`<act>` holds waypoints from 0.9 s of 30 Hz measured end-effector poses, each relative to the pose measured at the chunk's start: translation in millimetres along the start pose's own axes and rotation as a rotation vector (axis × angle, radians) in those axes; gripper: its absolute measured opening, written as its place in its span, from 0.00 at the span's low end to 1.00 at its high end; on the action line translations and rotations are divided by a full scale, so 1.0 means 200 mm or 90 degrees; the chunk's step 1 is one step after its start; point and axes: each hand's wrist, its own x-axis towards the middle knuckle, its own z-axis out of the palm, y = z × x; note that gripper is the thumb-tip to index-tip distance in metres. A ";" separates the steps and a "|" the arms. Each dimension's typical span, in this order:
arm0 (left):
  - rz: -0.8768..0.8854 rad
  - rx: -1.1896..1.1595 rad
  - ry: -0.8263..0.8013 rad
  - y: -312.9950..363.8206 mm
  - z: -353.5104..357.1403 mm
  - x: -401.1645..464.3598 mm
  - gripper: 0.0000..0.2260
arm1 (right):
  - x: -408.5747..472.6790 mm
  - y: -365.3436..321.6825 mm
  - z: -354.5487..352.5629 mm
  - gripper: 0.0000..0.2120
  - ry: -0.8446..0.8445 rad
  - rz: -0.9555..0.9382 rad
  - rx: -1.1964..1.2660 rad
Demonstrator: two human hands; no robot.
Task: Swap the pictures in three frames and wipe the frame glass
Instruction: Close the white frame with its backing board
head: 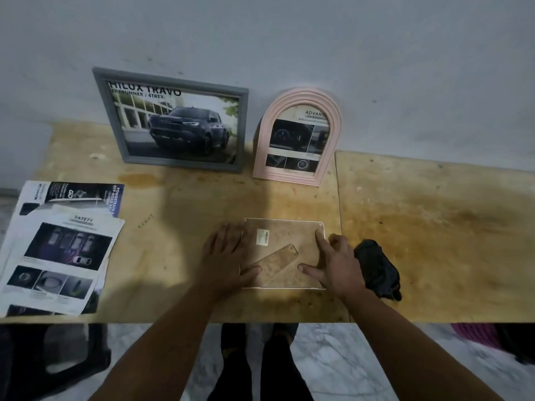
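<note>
Against a grey wall, on the worn plywood table [419, 227], both hands work the back of the third, thin-rimmed frame lying face-down [282, 253]: left hand [224, 261] flat, right hand [333, 260] spread, fingertips down; next, seemingly, lifting its easel-backed board, with the dark cloth [376, 270] just right.

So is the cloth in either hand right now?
No, the cloth lies on the table beside the right hand; both hands rest on the face-down frame.

A worn plywood table [419, 227] stands against a grey wall [289, 39], marble floor [347, 366] below
</note>
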 end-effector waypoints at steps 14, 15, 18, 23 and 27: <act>0.062 0.029 0.028 0.03 0.02 0.00 0.35 | 0.01 -0.01 0.02 0.50 0.055 -0.032 -0.094; 0.061 0.028 0.034 0.03 0.02 0.00 0.35 | 0.03 -0.02 -0.01 0.50 0.048 -0.052 -0.122; 0.062 0.027 0.047 0.03 0.02 0.01 0.36 | 0.08 -0.04 -0.06 0.51 -0.018 -0.124 -0.167; 0.060 0.014 0.056 0.03 0.03 0.01 0.36 | 0.08 -0.04 -0.03 0.47 -0.047 -0.130 -0.186; 0.059 0.009 0.067 0.02 0.04 0.01 0.37 | 0.05 -0.10 0.05 0.48 -0.014 -0.089 -0.154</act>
